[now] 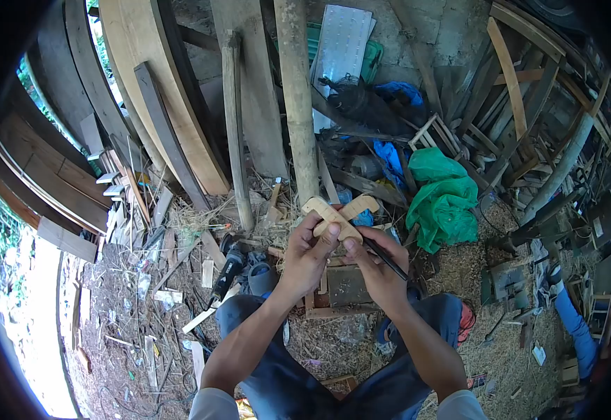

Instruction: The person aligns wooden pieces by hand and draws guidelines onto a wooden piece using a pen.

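Observation:
Two small pale wooden pieces with rounded ends cross in an X in front of me. One wooden piece [319, 207] slants up to the left, the other wooden piece [360, 205] up to the right. My left hand [307, 253] is closed on them, its thumb pressed near the crossing. From the other side my right hand [384, 274] also grips the pieces, thumb close to their lower end. A thin black pen-like stick [389, 262] lies across the right hand, pointing down to the right; its kind is unclear. The fingers behind the wood are partly hidden.
A dark power tool [229, 268] lies on the littered ground left of my knees. Below my hands stands a wooden block [348, 285]. A green plastic sheet [446, 203] lies to the right, and long boards [172, 98] lean at the back left.

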Tool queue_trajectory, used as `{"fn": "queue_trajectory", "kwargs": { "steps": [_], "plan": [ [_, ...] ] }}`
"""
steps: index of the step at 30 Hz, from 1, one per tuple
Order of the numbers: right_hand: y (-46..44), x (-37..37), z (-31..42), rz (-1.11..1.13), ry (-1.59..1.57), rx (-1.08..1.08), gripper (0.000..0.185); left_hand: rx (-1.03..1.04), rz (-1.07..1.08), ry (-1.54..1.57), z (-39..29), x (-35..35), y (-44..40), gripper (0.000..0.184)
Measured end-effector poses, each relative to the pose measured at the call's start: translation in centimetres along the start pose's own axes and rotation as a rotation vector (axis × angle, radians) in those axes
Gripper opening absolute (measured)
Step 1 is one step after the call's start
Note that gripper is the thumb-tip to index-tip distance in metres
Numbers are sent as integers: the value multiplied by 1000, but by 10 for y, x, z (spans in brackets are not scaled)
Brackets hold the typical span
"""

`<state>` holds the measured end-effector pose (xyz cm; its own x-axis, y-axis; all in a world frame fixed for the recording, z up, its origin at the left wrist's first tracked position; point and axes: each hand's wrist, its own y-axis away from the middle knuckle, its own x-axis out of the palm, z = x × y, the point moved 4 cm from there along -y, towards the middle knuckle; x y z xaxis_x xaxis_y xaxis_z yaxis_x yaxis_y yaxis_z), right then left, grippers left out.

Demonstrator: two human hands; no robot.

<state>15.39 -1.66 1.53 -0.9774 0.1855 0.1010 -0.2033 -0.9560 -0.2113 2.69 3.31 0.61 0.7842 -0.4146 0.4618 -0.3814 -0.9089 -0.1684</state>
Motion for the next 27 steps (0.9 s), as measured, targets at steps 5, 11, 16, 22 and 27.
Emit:
{"fn": "queue_trajectory", "kwargs": {
  "steps": [5,11,16,22,27],
  "plan": [
    [-1,0,-1,-2,-22,5,34,5,-10,63,2,1,0,38],
    [0,1,-2,-2,2,14,34,6,2,54,1,-1,0,38],
    [0,2,-2,-3,-23,12,33,7,-5,64,0,0,1,38],
    [1,3,0,0,-29,12,32,14,-20,54,2,-2,1,37],
    [1,4,1,12,-29,0,32,11,-16,64,0,-1,1,37]
  ]
}}
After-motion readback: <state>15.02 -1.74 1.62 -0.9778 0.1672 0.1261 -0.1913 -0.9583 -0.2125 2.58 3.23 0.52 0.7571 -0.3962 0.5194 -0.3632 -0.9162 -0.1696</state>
